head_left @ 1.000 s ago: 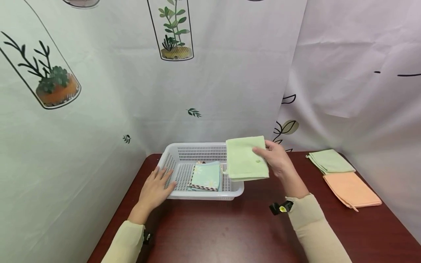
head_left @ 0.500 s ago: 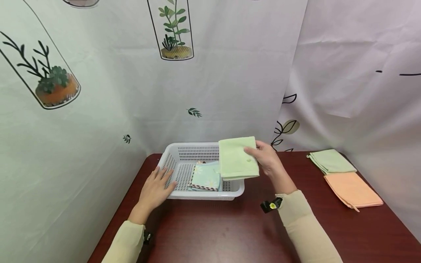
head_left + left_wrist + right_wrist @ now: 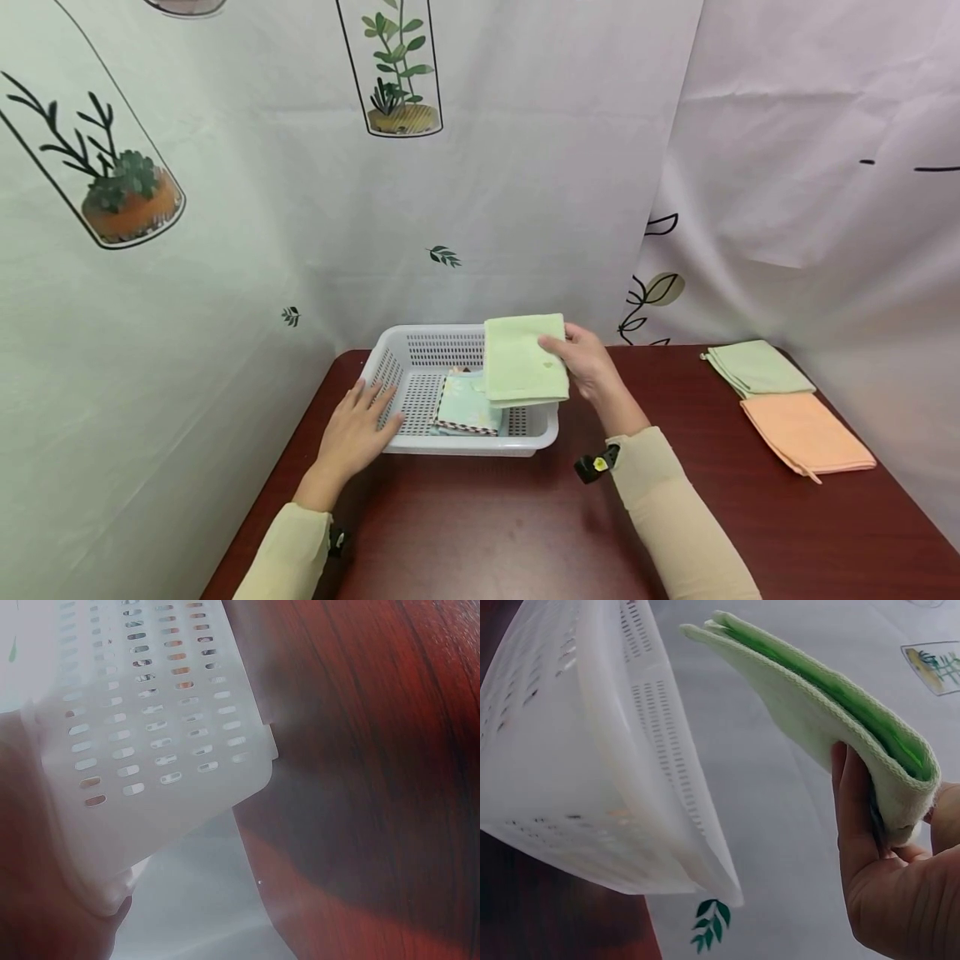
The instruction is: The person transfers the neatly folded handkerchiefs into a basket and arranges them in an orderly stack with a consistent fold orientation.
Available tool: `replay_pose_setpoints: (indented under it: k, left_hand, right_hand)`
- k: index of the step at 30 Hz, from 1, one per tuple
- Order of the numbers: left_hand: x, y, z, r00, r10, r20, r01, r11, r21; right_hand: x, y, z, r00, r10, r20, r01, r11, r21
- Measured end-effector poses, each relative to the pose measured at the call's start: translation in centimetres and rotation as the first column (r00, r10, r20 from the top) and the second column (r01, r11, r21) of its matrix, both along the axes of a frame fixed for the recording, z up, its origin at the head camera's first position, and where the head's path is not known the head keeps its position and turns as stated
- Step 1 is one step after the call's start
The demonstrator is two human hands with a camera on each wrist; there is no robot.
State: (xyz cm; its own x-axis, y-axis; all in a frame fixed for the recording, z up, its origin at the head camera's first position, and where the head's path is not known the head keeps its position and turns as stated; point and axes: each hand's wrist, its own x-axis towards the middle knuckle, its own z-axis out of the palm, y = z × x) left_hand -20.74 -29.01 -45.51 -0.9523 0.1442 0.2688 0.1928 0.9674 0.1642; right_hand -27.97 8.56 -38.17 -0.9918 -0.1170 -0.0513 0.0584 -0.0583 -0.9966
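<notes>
My right hand (image 3: 587,362) pinches a folded light green towel (image 3: 523,360) by its right edge, thumb on top and fingers beneath. The towel hangs over the right part of a white perforated basket (image 3: 457,444), and its folded layers (image 3: 817,697) show in the right wrist view. On the basket floor lies a folded pale blue cloth (image 3: 467,404) with a checked border, partly hidden by the towel. My left hand (image 3: 356,429) rests with spread fingers on the basket's left rim.
At the right of the dark red table (image 3: 480,533) lie another folded green towel (image 3: 759,367) and a folded orange towel (image 3: 806,433), edges meeting. A printed white curtain (image 3: 525,208) stands behind the table and along both sides.
My right hand has carried the green towel leftward, further over the basket, covering more of the blue cloth. My left hand has stayed on the rim.
</notes>
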Motion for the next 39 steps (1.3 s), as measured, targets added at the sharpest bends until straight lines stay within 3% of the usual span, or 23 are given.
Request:
replay_pose_setpoints:
  k: [31,39]
  left_hand:
    - [-0.2,0.1,-0.1,1.000,-0.011,-0.022,0.011,1.000,-0.007]
    - [-0.2,0.1,0.1,1.000,-0.015,-0.018,0.015,1.000,-0.014]
  right_hand:
    - [-2.2,-6.1,-2.5,0.991,0.067,0.115,-0.050,0.988,-0.147]
    - [-2.3,-6.7,-3.3,0.990,0.071,0.122,-0.055,0.991,-0.125]
